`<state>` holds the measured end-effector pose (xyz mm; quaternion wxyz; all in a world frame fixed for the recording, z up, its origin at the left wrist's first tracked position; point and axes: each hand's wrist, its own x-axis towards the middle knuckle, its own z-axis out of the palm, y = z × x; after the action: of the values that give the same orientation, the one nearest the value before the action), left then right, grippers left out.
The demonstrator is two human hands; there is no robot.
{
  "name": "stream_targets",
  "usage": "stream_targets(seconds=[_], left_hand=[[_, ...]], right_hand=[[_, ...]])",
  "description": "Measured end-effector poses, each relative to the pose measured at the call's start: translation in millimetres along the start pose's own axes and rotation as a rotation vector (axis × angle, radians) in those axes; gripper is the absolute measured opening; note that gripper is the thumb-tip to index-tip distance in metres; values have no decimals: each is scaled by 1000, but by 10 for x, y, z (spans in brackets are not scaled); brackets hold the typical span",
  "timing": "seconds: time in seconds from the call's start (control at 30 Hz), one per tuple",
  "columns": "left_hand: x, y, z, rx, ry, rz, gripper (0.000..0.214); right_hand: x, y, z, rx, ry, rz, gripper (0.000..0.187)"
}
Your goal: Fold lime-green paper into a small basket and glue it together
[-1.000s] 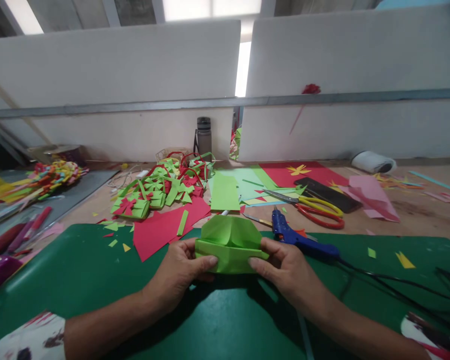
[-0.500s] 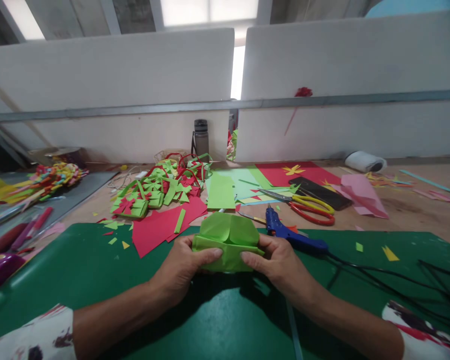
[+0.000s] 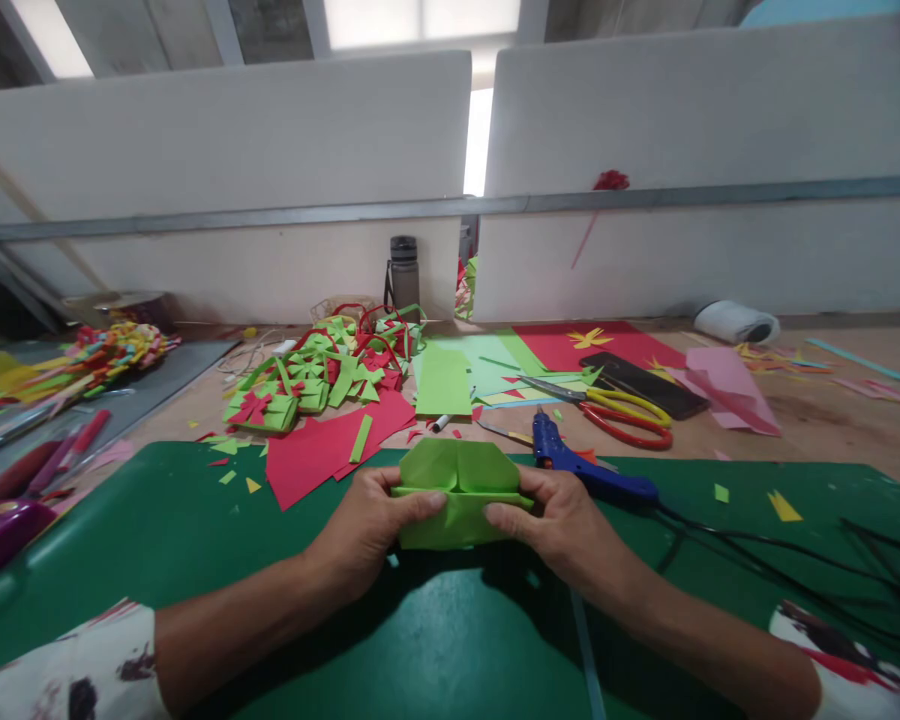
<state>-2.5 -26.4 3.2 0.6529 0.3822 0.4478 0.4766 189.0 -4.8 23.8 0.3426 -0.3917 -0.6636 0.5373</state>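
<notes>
A folded piece of light green paper (image 3: 459,520) is held between my two hands above the green mat (image 3: 435,640). My left hand (image 3: 371,515) pinches its left end, thumb on the near face and fingers behind. At the opposite end my right hand (image 3: 551,515) grips it in the same way. The paper has a rounded flap standing up at the back and a flatter folded band in front. Just beyond my right hand lies a blue glue gun (image 3: 589,470). Red paper sheets (image 3: 307,455) with a green strip lie beyond my left hand.
Green and red paper pieces (image 3: 319,375) are heaped at the back left, near a dark bottle (image 3: 403,275). Scissors (image 3: 622,410), a black phone (image 3: 641,385) and coloured sheets (image 3: 444,385) lie behind the glue gun. A black cable (image 3: 757,545) crosses the mat's right side.
The back flap of the green paper sits slightly lower and looks flatter, and a white marker-like end now shows behind it. Both hands keep their hold.
</notes>
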Motion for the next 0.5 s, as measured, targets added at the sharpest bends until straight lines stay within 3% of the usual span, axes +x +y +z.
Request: stream_targets(seconds=[0.23, 0.5], left_hand=[[18, -4, 38, 17, 21, -5, 32], [7, -19, 64, -9, -54, -69, 34]], right_hand=[[26, 50, 31, 224, 32, 139, 31], [23, 77, 50, 329, 17, 170, 34]])
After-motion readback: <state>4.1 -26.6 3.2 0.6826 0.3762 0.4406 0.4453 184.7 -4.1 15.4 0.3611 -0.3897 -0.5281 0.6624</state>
